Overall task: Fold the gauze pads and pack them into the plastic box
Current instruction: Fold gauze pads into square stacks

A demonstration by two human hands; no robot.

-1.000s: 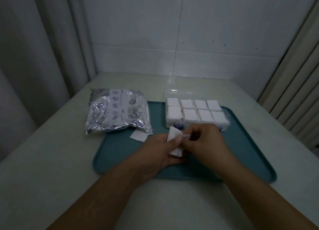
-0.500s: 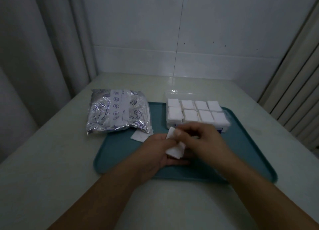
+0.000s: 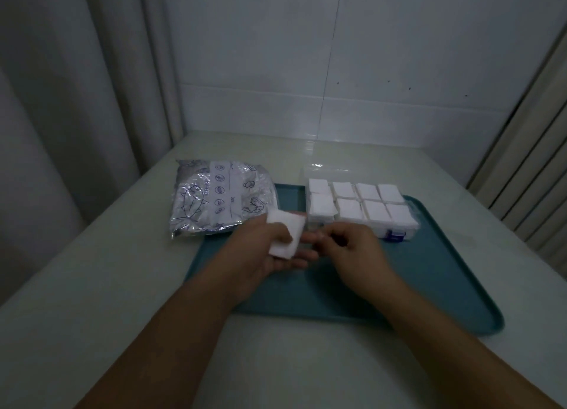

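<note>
Gauze pad [image 3: 285,238] sits folded in left hand [image 3: 270,255], thumb pinning it against the palm, above the near-left part of the teal tray [image 3: 429,285]. Right hand [image 3: 349,249] just beside it, fingers [image 3: 322,235] curled narrow, apparently holding nothing, though blur makes that unsure. Step looks like fold finished, packing next. Next move calls for carrying the pad to the plastic box [image 3: 399,233] and seating it flat on a stack. Box is on the tray's far side, open, all eight visible compartments topped with white pads, so room is tight. Silver foil pouch [image 3: 217,200] lies left, half on the counter [image 3: 92,285].
</note>
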